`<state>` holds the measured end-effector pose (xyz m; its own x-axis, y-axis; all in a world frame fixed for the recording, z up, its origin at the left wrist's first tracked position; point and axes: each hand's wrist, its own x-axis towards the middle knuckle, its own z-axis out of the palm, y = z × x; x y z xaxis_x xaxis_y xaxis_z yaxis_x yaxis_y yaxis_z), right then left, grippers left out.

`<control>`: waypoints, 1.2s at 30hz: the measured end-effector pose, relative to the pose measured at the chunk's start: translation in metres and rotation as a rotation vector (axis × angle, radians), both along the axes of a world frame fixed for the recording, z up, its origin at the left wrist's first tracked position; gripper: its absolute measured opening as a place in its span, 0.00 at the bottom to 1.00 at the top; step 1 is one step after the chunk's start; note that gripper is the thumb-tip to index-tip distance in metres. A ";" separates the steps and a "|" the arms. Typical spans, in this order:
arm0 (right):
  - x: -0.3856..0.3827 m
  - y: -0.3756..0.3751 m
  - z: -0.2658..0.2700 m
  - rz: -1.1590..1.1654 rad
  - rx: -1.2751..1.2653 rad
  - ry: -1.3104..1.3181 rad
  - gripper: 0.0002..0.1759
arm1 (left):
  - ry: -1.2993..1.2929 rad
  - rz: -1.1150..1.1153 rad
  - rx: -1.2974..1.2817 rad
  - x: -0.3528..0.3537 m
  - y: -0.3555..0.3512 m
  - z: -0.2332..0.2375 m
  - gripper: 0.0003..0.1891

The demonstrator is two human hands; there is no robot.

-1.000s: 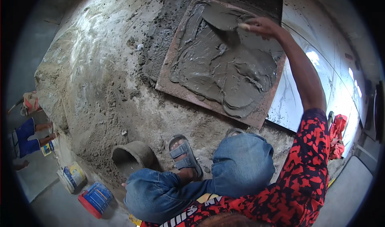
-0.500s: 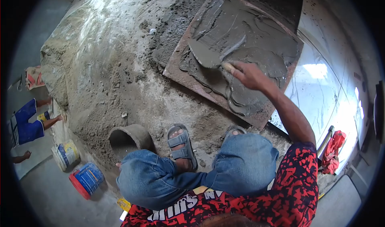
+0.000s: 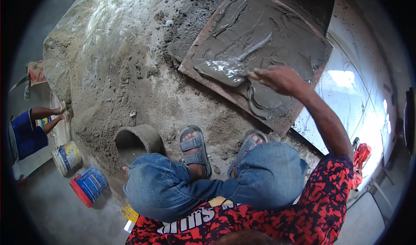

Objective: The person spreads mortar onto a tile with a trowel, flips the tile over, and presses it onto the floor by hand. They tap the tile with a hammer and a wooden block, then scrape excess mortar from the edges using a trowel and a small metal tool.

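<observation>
The trowel (image 3: 225, 73) has moved — now by the mortar's (image 3: 286, 59) near edge.

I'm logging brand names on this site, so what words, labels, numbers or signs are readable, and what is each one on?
No text reads clearly enough to quote.
Shirt: large white letters, too creased and cut off to read whole.
Blue bucket: printed label, too small and blurred.
White bucket: yellow and blue label, too small and blurred.
No readable numbers or signs.
</observation>
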<state>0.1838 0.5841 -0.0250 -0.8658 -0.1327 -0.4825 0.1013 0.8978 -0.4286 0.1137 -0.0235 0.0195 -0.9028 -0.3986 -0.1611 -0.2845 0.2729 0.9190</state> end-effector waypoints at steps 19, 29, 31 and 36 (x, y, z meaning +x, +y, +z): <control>0.178 0.083 0.020 -0.085 0.080 0.030 0.20 | -0.031 -0.004 -0.072 -0.015 -0.002 -0.013 0.31; 0.252 0.071 0.003 -0.511 0.317 0.291 0.20 | -0.023 -0.058 -0.127 -0.043 0.006 -0.019 0.32; 0.237 0.091 -0.016 -0.573 0.214 0.355 0.20 | -0.018 -0.066 -0.136 -0.045 0.007 -0.018 0.32; 0.159 0.130 0.010 -0.712 -0.145 -0.094 0.26 | -0.008 -0.098 -0.161 -0.054 0.009 -0.012 0.32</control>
<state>0.3431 0.7139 -0.0150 -0.7219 0.3787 -0.5792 0.6814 0.5353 -0.4992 0.0593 -0.0142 0.0079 -0.9376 -0.3300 -0.1093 -0.2560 0.4429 0.8592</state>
